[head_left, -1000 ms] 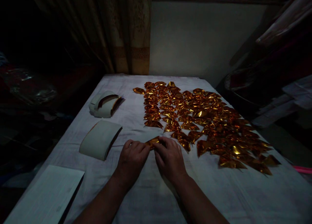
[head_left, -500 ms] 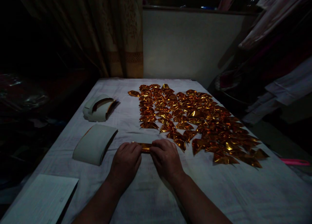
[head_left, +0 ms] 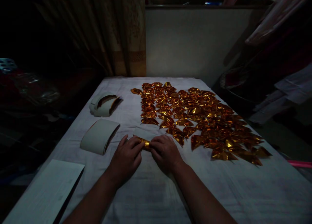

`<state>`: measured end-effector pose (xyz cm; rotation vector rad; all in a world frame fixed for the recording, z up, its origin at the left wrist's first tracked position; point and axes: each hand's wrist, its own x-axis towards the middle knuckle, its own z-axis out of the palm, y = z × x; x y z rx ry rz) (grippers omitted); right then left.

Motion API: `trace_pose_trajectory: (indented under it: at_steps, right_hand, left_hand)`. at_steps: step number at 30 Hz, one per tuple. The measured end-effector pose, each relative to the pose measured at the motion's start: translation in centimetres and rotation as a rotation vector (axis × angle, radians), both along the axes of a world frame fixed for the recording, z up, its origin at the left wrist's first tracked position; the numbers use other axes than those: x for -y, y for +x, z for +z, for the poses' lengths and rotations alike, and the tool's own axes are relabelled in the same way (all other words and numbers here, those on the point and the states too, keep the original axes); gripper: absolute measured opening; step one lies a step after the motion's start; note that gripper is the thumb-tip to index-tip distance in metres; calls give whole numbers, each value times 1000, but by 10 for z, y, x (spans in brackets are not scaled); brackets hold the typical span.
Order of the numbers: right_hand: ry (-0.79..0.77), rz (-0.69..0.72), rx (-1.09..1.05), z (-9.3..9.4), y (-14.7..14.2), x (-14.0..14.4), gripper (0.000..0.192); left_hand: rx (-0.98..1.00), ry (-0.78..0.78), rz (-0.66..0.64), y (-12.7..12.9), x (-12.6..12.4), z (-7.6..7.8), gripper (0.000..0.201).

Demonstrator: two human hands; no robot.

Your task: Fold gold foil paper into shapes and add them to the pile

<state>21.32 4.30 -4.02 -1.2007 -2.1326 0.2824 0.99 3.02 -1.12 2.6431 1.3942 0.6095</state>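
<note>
A small roll of shiny gold foil paper (head_left: pixel 147 144) lies across the near middle of the table, between my two hands. My left hand (head_left: pixel 128 155) is closed on its left end, the fingers bent over it. The right end is pinched by my right hand (head_left: pixel 166 152); the fingertips hide that end. Just beyond and to the right, several folded gold foil paper pieces (head_left: pixel 195 111) with pointed ends are spread in rough rows, some overlapping.
Left of my hands rests a curved pale stack of sheets (head_left: pixel 98 136), with another curved, partly opened pale stack (head_left: pixel 104 105) behind it. A flat pale board or pad (head_left: pixel 46 191) occupies the near left corner. The white-clothed table (head_left: pixel 219 191) meets a curtain (head_left: pixel 122 32) and wall (head_left: pixel 195 39).
The gold roll has turned slightly, its left end now farther from me. My left fingers have shifted on it and lifted a little. The camera view has moved slightly.
</note>
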Motion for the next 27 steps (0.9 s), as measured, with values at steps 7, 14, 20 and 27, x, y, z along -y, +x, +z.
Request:
trace_pose_trajectory:
  at_steps: [7,14,20,27]
  right_hand:
    - [8,24,45,-2,7,-4,17]
    - [-53,-55,48,2,5,-5,8]
    - [-106,-140,82,4,0,-6,14]
    - [-129,-216,87,5,-8,-7,14]
  left_hand:
    - [-55,101,-28,-2,8,-16,41]
    - [-88,71,-42,-2,11,-15,43]
    - [-57,88,-49,-4,10,-17,42]
    - [-69,90,-49,-6,11,-20,45]
